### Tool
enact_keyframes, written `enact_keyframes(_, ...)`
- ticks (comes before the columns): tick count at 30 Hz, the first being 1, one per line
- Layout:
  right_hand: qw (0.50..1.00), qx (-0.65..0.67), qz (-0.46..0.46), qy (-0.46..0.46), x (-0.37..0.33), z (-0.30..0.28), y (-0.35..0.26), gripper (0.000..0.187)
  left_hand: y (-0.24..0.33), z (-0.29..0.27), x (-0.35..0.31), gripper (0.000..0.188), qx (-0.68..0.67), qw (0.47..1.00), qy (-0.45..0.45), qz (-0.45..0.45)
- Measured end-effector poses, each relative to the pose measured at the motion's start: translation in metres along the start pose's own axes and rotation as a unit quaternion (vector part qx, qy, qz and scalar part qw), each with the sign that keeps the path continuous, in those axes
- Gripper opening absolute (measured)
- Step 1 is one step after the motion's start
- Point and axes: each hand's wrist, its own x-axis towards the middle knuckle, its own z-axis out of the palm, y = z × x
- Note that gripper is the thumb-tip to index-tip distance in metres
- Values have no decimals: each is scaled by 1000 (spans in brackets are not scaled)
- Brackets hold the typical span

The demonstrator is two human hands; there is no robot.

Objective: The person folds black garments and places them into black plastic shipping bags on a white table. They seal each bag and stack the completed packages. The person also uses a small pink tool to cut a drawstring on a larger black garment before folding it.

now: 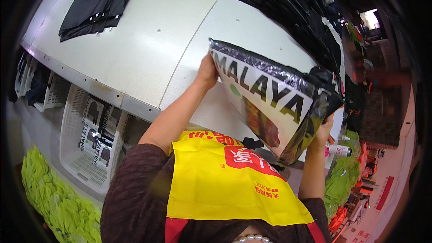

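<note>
You're holding a plastic bag [265, 94] at the desk [180, 31].
Left hand [208, 70] and right hand [324, 129] are clamping its slick sides; any looseness on the right, hard to see, is risking a drop.

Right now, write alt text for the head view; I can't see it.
The left hand and right hand hold a shiny printed plastic package between them above a white table. Black garments lie on it; a white basket at left holds printed packets.
</note>
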Motion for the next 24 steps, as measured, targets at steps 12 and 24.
enact_keyframes(12, 986, 164, 1, 37, -6, 1, 32, 43, 124, -40, -3, 26, 184, 929, 146, 285)
enact_keyframes(24, 957, 251, 77, 123, -7, -53, 100, 34, 300, -169, 9, 48, 550, 676, 347, 346)
